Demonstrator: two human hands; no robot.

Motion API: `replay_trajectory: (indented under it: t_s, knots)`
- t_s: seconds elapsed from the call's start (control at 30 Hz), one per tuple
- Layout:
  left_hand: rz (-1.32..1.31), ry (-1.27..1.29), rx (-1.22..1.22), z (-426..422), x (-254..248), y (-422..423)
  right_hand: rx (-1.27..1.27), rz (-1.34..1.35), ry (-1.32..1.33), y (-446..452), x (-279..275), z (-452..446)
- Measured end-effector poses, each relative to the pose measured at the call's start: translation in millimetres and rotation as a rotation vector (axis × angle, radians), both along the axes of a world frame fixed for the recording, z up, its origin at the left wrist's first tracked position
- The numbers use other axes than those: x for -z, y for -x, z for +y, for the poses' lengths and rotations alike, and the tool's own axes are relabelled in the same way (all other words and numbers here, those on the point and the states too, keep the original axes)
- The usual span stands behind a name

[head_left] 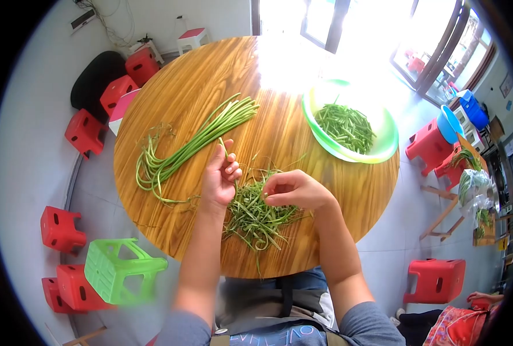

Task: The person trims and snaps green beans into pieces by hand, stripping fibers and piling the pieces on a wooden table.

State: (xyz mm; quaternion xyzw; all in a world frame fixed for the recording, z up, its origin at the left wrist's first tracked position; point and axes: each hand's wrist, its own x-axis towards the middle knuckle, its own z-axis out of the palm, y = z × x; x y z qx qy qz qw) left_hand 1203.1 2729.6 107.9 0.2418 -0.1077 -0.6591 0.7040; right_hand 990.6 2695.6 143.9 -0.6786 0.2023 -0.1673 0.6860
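Note:
My left hand [217, 179] is closed around a green garlic scape [222, 146]; one end shows above the fingers, and a bit hangs below. My right hand [300, 190] is pinched, thumb against fingertips, with a tiny pale speck between them too small to name. Both hands hover over a heap of thin green scraps [256, 216] near the table's front edge. Left of them lies a bundle of long garlic scapes [207, 135], its thin curled ends toward the left. Short cut green pieces [346, 128] fill part of a green-and-white bowl [388, 141] at the right.
The round wooden table [181, 81] stands before me. Red stools [85, 132] and a green stool [115, 268] line the left side. On the right are another red stool [435, 281], a blue basin [450, 124] and a seated person's red patterned clothing [458, 326].

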Motion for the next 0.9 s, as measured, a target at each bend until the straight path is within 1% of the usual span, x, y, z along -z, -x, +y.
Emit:
replay_trajectory:
  t_s: [0.1,0.17,0.23,0.3,0.33,0.4,0.47,0.5,0.6,0.63,0.73,0.83,0.87,0.9]
  knots:
    - [-0.049,0.036,0.097,2,-1,2,0.09,0.01,0.125,-9,6,5]
    - [-0.105,0.058,0.13,6,-7,10,0.166,-0.043,0.115,-10,16,2]
    - [-0.16,0.055,0.181,12,-18,17,0.219,-0.076,0.068,-11,12,2]
    - [-0.126,0.05,0.209,12,-15,21,0.279,0.032,0.067,-9,-1,3]
    - [-0.177,0.017,0.185,13,-17,25,0.298,0.077,0.074,-10,-3,4]
    - [-0.278,-0.043,0.149,14,-24,31,0.3,-0.026,0.094,-11,6,1]
    - [-0.227,0.014,0.209,11,-14,28,0.286,-0.094,0.167,-10,8,1]
    - [-0.216,0.035,0.222,10,-13,28,0.238,-0.009,0.1,-7,0,2]
    - [-0.221,0.046,0.246,9,-13,27,0.317,0.05,0.056,-7,-1,-1]
    - [-0.23,0.039,0.252,10,-13,26,0.424,-0.115,0.09,-12,3,1]
    - [-0.333,0.042,0.374,10,-13,30,0.621,-0.273,0.001,-26,4,4]
    - [-0.358,0.068,0.472,10,-7,38,0.532,-0.29,-0.15,-20,8,0]
    - [-0.357,0.054,0.462,10,-8,40,0.498,-0.284,-0.188,-18,9,-2]
    - [-0.358,0.04,0.452,11,-9,41,0.581,-0.286,-0.22,-18,11,-4]
